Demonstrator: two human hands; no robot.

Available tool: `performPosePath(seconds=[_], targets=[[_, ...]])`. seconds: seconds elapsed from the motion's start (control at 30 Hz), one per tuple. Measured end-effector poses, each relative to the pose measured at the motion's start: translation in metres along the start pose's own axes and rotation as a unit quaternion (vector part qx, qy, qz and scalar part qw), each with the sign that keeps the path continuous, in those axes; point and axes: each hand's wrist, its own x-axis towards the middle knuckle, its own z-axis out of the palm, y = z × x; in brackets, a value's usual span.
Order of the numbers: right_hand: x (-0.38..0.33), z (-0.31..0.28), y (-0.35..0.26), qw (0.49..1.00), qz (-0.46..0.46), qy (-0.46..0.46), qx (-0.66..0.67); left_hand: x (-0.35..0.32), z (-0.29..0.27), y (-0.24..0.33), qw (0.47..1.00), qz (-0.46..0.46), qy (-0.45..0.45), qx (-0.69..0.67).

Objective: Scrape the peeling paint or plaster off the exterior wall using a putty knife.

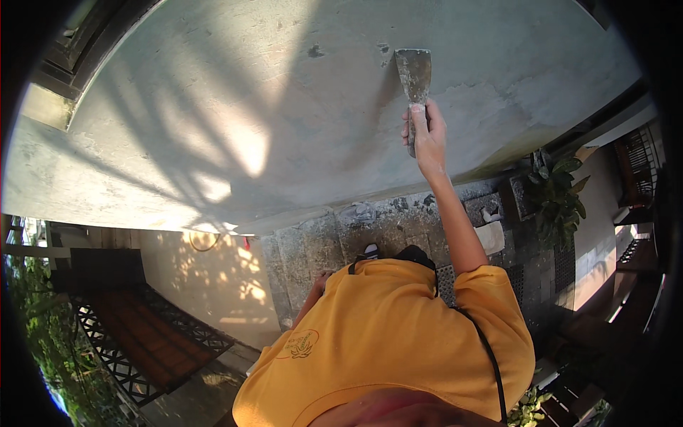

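My right hand [429, 135] is closed around the handle of a putty knife [415, 75], its arm stretched out toward the wall. The metal blade is coated with pale residue and points upward. Its wide edge lies at or close to the grey-green wall [341, 121]; I cannot tell if it touches. Dark chipped spots mark the wall beside the blade. Whitish dust shows on my right wrist. Low by my left side hangs my left hand [322, 279], mostly hidden by the yellow shirt, so its fingers cannot be made out.
Paving [313, 242] with scattered pale debris runs along the wall's foot. To the right stands a leafy plant [562, 203], near a pale block-like object [489, 237]. A brown bench with lattice sides [153, 334] is at the lower left. A dark window frame [78, 57] borders the wall's upper left.
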Motion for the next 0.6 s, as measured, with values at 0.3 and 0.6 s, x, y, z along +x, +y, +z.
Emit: performPosePath(seconds=[0.3, 0.6], targets=[[-0.037, -0.036, 0.018, 0.998, 0.043, -0.024, -0.03, 0.022, -0.008, 0.016, 0.996, -0.056, -0.006, -0.073], [-0.056, -0.047, 0.008, 0.994, 0.056, -0.067, -0.067, 0.029, -0.005, 0.044, 0.985, -0.111, -0.025, -0.132]])
